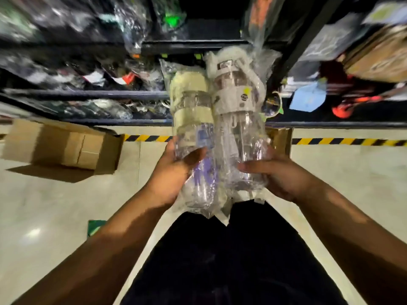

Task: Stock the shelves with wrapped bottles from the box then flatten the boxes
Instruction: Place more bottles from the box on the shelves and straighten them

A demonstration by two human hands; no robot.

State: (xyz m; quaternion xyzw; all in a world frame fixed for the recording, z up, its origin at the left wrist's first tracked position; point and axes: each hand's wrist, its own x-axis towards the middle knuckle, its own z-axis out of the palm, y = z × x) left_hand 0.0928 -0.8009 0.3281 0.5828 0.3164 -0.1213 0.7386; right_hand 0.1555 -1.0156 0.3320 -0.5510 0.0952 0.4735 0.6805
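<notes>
Stocking step — your left hand (176, 172) and right hand (272, 172) clasp two wrapped bottles (193, 119); next, seat them on the far shelf (88, 93).

We see a pale, glossy floor (44, 205) crossed by yellow-and-black striped tape (343, 142). A small green scrap (94, 226) lies on it beside our black trousers (231, 260). Higher up, a light blue tag (308, 99) sits near a blurred orange-red item (343, 108).

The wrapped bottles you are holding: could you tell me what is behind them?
Dark shelf rails, striped floor tape and a cardboard box corner; the bottles hide the rest.
</notes>
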